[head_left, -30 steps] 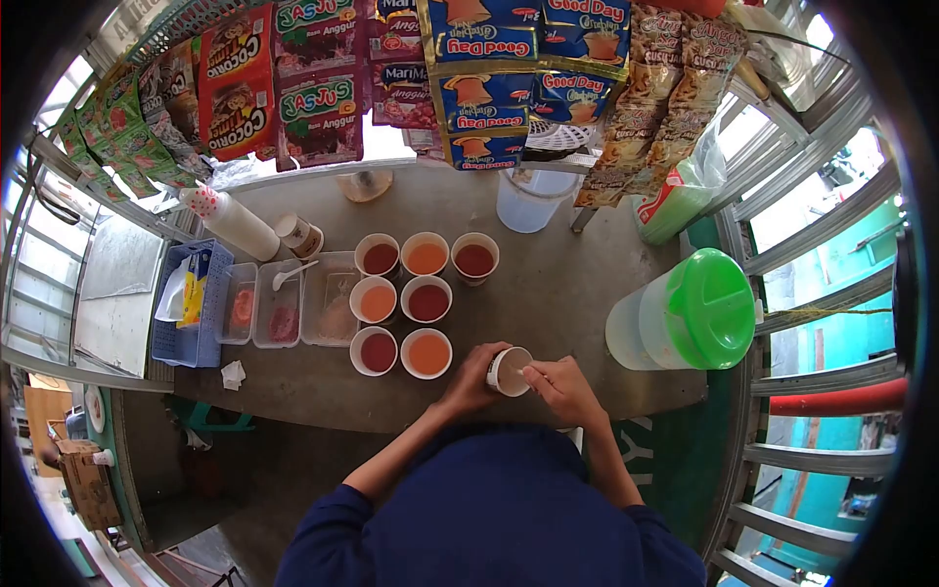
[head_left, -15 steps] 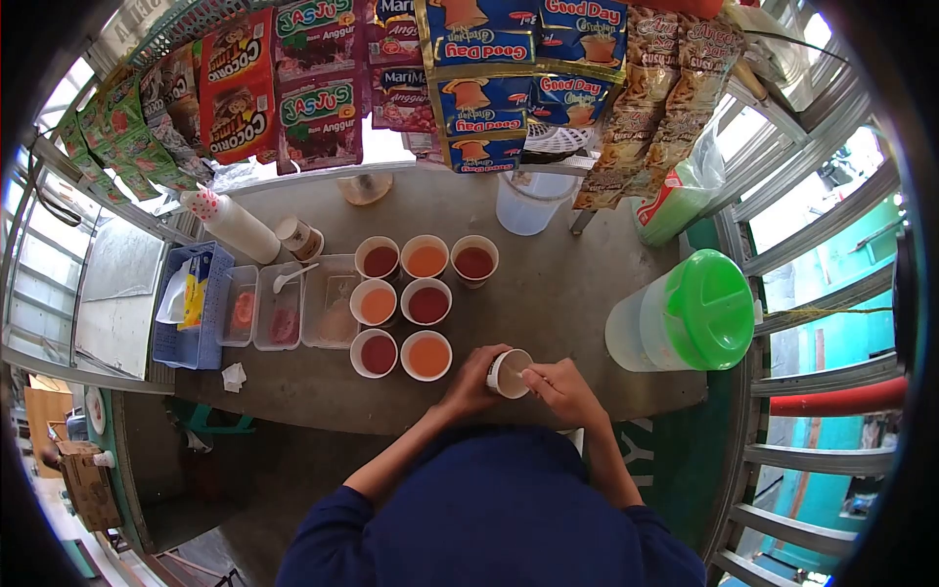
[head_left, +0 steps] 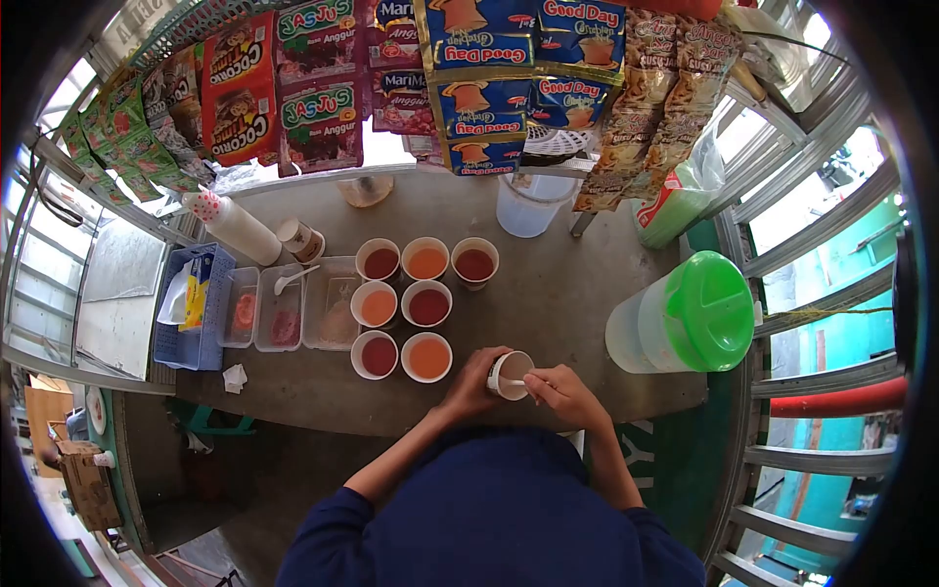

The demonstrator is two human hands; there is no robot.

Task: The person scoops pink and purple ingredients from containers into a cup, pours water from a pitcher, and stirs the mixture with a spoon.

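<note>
My left hand is wrapped around the side of a paper cup near the table's front edge. Inside that cup is a pale, brownish-pink liquid. Between the fingers of my right hand is the handle of a white spoon, its lower end down in the cup. Left of my hands stand several filled paper cups; the nearest holds an orange drink, and beside it is one with a dark red drink.
Open plastic containers of powder stand at the left, by a blue basket. A green-lidded water jug is on the right. A clear bucket sits at the back, under hanging drink sachets. A cup stack leans at back left.
The spoon has shifted within the cup, toward its near side. My right hand has turned slightly, while my left hand keeps its hold and the other cups stay put.
</note>
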